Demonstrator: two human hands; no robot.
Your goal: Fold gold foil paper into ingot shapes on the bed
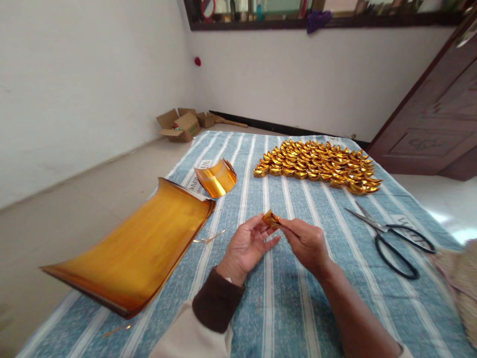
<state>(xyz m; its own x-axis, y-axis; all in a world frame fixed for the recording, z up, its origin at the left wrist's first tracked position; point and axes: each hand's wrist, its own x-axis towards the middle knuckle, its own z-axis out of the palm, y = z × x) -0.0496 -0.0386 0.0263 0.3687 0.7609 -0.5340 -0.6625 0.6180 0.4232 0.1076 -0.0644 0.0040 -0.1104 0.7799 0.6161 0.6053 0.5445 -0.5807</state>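
Observation:
Both hands meet over the middle of a striped blue cloth (246, 278). Between them is a small folded piece of gold foil paper (271, 219). My left hand (248, 244) holds its left side with thumb and fingers, palm turned up and some fingers loosely spread. My right hand (306, 243) pinches its right end between thumb and forefinger. Beyond them sits a dense cluster of folded gold paper ingots (316, 164). To the left lies a stack of large gold foil sheets (130, 243), with a curled stack of smaller gold strips (218, 178) behind it.
Black-handled scissors (383, 228) lie with blades parted on the right of the cloth. Thin gold scraps (210, 237) lie near the sheets. An open cardboard box (181, 124) stands on the floor at the far left. A wooden door (428, 109) is at right.

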